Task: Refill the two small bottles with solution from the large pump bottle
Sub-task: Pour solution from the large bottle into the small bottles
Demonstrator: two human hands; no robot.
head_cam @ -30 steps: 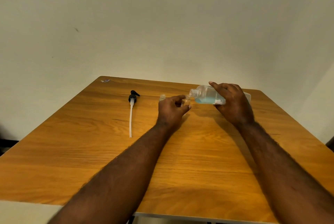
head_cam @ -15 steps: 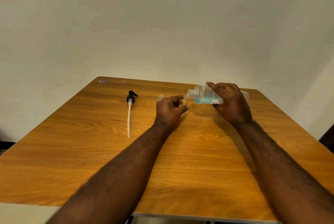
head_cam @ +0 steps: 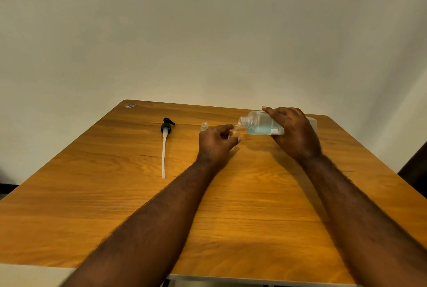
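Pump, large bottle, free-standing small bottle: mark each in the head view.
pump (head_cam: 166, 127): head view, on its black collar above the tube.
large bottle (head_cam: 257, 123): head view, on the clear wall just behind the neck.
free small bottle (head_cam: 204, 126): head view, on its open neck.

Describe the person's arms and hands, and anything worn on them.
Both are bare. The left hand and right hand wear no gloves, and no ring shows on the visible fingers. The left forearm and right forearm are uncovered and hairy, with no sleeve, watch or band in view up to the picture's bottom edge.
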